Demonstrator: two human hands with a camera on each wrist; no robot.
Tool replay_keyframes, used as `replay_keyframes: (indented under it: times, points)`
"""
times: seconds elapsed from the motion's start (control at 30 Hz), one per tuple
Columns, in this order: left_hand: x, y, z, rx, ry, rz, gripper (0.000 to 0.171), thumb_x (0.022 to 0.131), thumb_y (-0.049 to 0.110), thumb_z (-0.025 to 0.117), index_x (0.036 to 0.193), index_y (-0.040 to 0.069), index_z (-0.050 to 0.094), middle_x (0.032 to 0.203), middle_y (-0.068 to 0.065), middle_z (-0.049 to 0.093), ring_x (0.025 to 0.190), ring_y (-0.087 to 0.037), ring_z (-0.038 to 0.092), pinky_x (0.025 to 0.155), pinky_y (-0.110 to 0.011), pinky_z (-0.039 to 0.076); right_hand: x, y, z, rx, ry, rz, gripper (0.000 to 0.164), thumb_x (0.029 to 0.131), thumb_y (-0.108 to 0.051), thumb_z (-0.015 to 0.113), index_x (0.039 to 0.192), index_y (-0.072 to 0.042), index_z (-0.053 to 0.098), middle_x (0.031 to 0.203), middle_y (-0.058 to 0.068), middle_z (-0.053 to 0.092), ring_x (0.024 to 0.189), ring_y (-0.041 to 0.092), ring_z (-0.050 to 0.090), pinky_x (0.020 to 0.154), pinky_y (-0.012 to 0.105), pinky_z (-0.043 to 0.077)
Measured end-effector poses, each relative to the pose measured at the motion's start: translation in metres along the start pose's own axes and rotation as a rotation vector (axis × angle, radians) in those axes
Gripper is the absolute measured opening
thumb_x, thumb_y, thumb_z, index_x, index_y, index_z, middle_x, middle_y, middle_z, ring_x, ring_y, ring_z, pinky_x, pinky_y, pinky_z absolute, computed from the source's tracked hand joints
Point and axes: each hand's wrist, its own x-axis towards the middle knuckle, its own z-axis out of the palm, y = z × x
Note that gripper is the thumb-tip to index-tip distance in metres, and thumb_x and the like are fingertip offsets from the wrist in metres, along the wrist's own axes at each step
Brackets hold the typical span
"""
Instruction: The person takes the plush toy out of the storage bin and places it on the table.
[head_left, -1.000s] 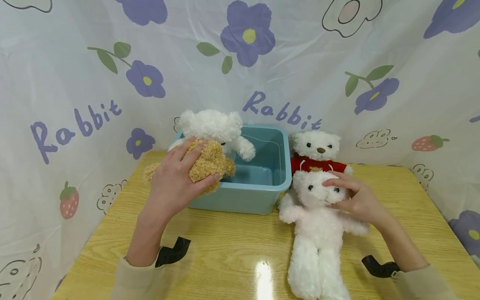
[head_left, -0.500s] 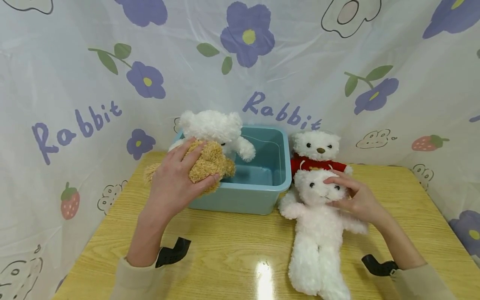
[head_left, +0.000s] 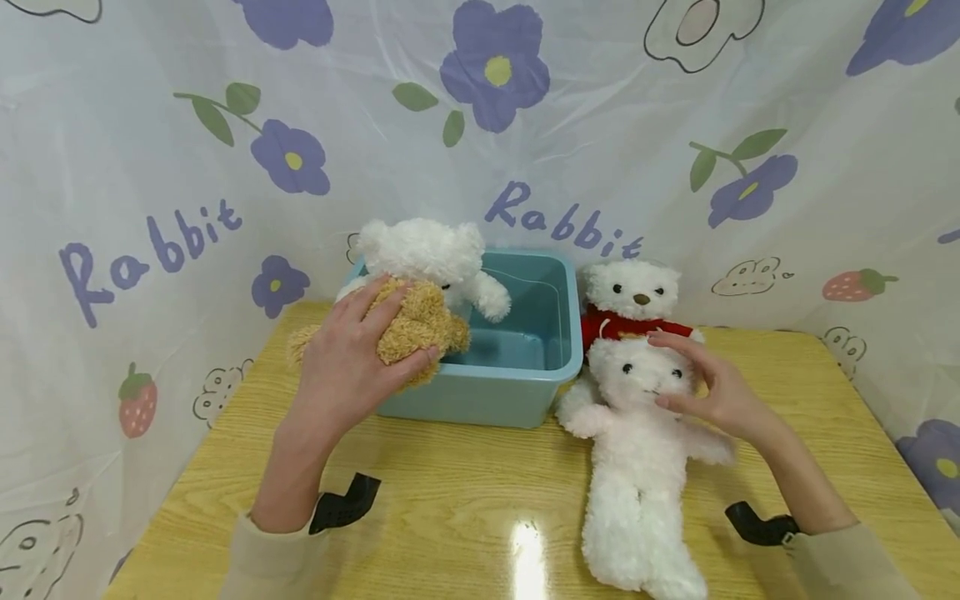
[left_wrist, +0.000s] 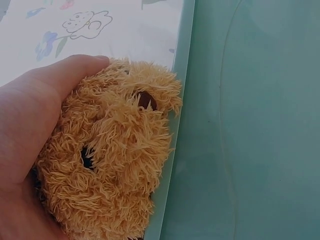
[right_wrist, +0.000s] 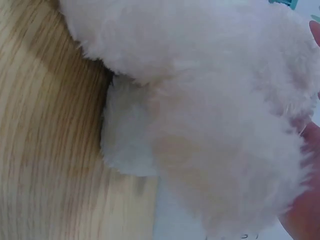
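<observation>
In the head view my left hand (head_left: 341,358) grips a curly tan teddy bear (head_left: 420,325) by the head, against the left front rim of a blue-green bin (head_left: 480,400). The left wrist view shows the tan bear's dark eye and brown nose beside the rim. A plain white teddy bear (head_left: 637,467) lies face up, its head against a white bear in a red hoodie (head_left: 633,292). My right hand (head_left: 720,387) is at the plain bear's head, thumb and fingers spread apart, the thumb near its mouth. In the right wrist view, fur hides much of that hand.
Another white teddy bear (head_left: 423,250) sits in the bin's left side, one arm over the inside. All stand on a yellow wood-grain table (head_left: 450,508). A flower-printed curtain (head_left: 585,108) hangs close behind the bin.
My right hand's fingers have spread wider and moved up off the plain white bear's face. Its head and body have shifted slightly right. My left hand and the tan bear have stayed put.
</observation>
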Motion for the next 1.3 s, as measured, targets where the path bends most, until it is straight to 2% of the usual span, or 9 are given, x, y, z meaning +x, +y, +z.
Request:
replay_keyframes:
  times: [0.07,0.13,0.23,0.47,0.57,0.77,1.03,1.17,1.3]
  points:
    - [0.0,0.0,-0.001,0.0,-0.004,-0.002,0.081,0.086,0.046,0.082,0.152,0.012,0.052,0.155,-0.019,0.045,0.139,-0.044,0.044,0.1,-0.066,0.045,0.003,-0.003,-0.001,0.008,-0.003,0.019,0.079,0.084,0.001,0.081,0.154,-0.013,0.048,0.156,0.006,0.046,0.12,0.006,0.046,0.077,0.038,0.047]
    - [0.0,0.0,-0.002,-0.001,-0.008,-0.003,0.081,0.086,0.047,0.082,0.153,0.012,0.052,0.155,-0.02,0.045,0.139,-0.044,0.044,0.101,-0.065,0.044,0.006,-0.005,-0.002,0.011,-0.001,0.034,0.082,0.084,0.0,0.081,0.156,-0.013,0.045,0.158,0.004,0.043,0.13,0.005,0.042,0.092,0.053,0.048]
    - [0.0,-0.001,-0.003,0.005,-0.014,-0.005,0.081,0.086,0.048,0.082,0.152,0.012,0.053,0.154,-0.02,0.046,0.139,-0.044,0.044,0.102,-0.065,0.044,0.012,-0.009,-0.004,-0.007,-0.001,0.027,0.085,0.082,0.0,0.083,0.157,-0.012,0.043,0.159,0.01,0.04,0.143,0.008,0.033,0.103,0.073,0.034]
    - [0.001,-0.001,-0.006,0.024,-0.019,0.023,0.079,0.085,0.048,0.082,0.15,0.01,0.055,0.152,-0.02,0.048,0.136,-0.043,0.047,0.102,-0.064,0.045,0.033,-0.026,-0.01,-0.127,-0.015,-0.038,0.085,0.08,-0.006,0.087,0.155,-0.016,0.047,0.161,0.011,0.038,0.144,0.034,0.033,0.102,0.072,0.032]
    - [0.001,-0.001,-0.007,0.033,-0.025,0.026,0.079,0.086,0.048,0.082,0.15,0.011,0.054,0.152,-0.02,0.048,0.136,-0.044,0.047,0.102,-0.064,0.044,0.046,-0.036,-0.009,-0.159,-0.041,-0.099,0.082,0.08,-0.007,0.087,0.152,-0.011,0.049,0.159,0.013,0.04,0.144,0.041,0.033,0.103,0.074,0.03]
    - [0.001,0.0,-0.009,0.056,-0.04,0.02,0.081,0.086,0.051,0.08,0.152,0.013,0.052,0.153,-0.019,0.047,0.135,-0.045,0.048,0.098,-0.065,0.047,0.073,-0.058,0.003,-0.232,-0.081,-0.16,0.077,0.082,-0.017,0.088,0.149,-0.009,0.051,0.157,0.012,0.043,0.144,0.038,0.037,0.105,0.07,0.036]
    - [0.002,-0.002,-0.014,0.093,-0.042,0.053,0.085,0.087,0.054,0.078,0.156,0.015,0.046,0.154,-0.019,0.046,0.132,-0.045,0.051,0.088,-0.063,0.052,0.105,-0.082,0.035,-0.239,-0.111,-0.308,0.079,0.084,-0.01,0.086,0.152,-0.003,0.046,0.157,0.017,0.042,0.146,0.038,0.035,0.112,0.062,0.035]
    - [-0.002,-0.005,-0.018,0.101,-0.035,0.075,0.089,0.087,0.054,0.078,0.158,0.014,0.043,0.155,-0.02,0.045,0.134,-0.044,0.049,0.09,-0.063,0.051,0.116,-0.093,0.048,-0.257,-0.16,-0.34,0.079,0.088,-0.015,0.084,0.154,-0.006,0.043,0.16,0.014,0.039,0.147,0.036,0.035,0.113,0.061,0.034]
    - [-0.009,-0.009,-0.022,0.105,-0.047,0.062,0.098,0.084,0.05,0.083,0.16,0.01,0.037,0.155,-0.023,0.042,0.138,-0.049,0.042,0.101,-0.065,0.044,0.122,-0.101,0.057,-0.251,-0.19,-0.378,0.081,0.09,-0.017,0.083,0.157,-0.007,0.039,0.161,0.013,0.037,0.147,0.034,0.035,0.111,0.058,0.037]
